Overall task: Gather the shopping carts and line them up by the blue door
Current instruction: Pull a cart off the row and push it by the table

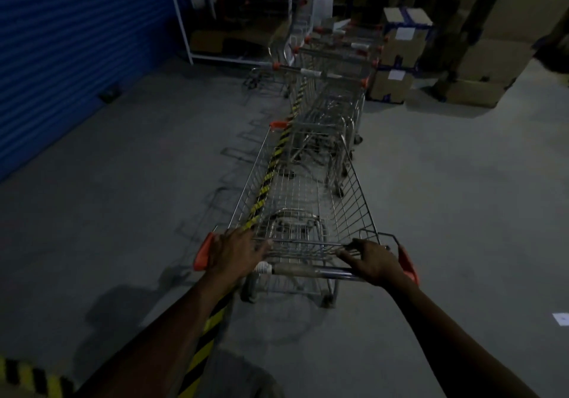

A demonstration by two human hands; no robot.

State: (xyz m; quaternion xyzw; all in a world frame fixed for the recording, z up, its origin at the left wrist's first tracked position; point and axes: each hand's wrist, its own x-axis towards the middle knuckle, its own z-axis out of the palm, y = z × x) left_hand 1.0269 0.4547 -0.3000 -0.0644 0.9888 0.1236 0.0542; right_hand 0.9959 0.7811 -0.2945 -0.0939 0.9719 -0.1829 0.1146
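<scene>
Standing far left, the ribbed blue roller door (61,59) is marking where the row belongs, and a yellow-and-black striped floor tape (271,166) is running alongside the carts, likely serving as the guide line. The left hand (237,254) is curling around the left end of the handle bar of the nearest silver wire shopping cart (304,200), next to its orange end cap, while the right hand (374,263) is wrapping the right end; gripping wide like this is probably keeping the cart steering straight. Its basket is carrying nothing. Just ahead, its nose is nearing a nested row of similar wire carts with orange handle caps (329,89), their baskets also looking empty. Further right, stacked brown cardboard boxes (480,59) are sitting closed, contents hidden.
</scene>
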